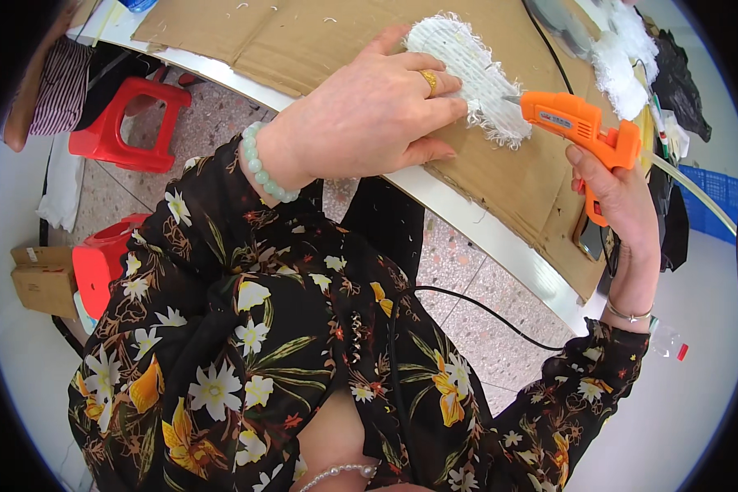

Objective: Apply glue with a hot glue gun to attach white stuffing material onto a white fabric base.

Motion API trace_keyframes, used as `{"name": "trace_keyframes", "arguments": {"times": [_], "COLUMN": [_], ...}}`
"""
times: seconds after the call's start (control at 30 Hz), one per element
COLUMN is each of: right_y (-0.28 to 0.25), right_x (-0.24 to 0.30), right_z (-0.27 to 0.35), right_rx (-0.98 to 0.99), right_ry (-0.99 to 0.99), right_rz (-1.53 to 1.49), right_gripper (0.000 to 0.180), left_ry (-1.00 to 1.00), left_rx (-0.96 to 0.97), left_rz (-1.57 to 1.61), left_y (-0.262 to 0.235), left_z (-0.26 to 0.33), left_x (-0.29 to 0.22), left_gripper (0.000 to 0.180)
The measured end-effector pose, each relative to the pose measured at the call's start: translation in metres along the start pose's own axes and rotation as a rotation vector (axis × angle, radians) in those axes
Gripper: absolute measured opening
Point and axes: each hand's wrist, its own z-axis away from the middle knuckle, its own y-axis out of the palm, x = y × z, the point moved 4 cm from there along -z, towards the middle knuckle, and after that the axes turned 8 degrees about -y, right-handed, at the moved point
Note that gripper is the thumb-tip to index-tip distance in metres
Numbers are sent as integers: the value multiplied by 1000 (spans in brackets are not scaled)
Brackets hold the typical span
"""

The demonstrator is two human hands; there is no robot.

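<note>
An oval white fabric piece with frayed edges lies on the cardboard-covered table. My left hand rests over its left side, fingers spread and pressing it down. Gripped in my right hand is an orange hot glue gun, a finger near its red trigger. Its nozzle points left and meets or nearly touches the fabric's right part; I cannot tell if the tip is in contact. A pale glue stick sticks out from the back of the gun.
Flat brown cardboard covers the table, with white thread scraps on it. White fluffy material and a black plastic bag sit at the far right, near a blue basket. Red stools stand at left, beside another person's striped clothing.
</note>
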Motion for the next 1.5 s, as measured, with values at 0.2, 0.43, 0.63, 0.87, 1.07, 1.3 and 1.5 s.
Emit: {"name": "trace_keyframes", "arguments": {"times": [0.2, 0.43, 0.63, 0.87, 1.07, 1.3, 1.5], "right_y": [-4, -7, -13, -11, -5, 7, 16], "right_x": [0, 2, -3, -3, -8, 0, 8], "right_z": [3, 7, 13, 11, 9, -5, -13], "right_rx": [8, 16, 17, 15, 14, 14, 14], "right_ry": [7, 56, 79, 81, 52, 23, -68], "right_rz": [43, 39, 45, 41, 36, 114, 54], "right_gripper": [32, 30, 29, 29, 30, 32, 30], "left_ry": [1, -6, 3, 2, 4, 7, -2], "left_rx": [10, 31, 30, 23, 23, 19, 44], "left_rz": [-4, -3, 2, 0, -8, -2, 12], "left_y": [0, -2, 0, -1, 3, 3, 3], "left_z": [-2, -2, -3, -1, 1, 2, 1], "left_x": [-1, 1, 2, 2, 0, -2, -5], "left_gripper": [36, 36, 37, 38, 38, 37, 37]}}
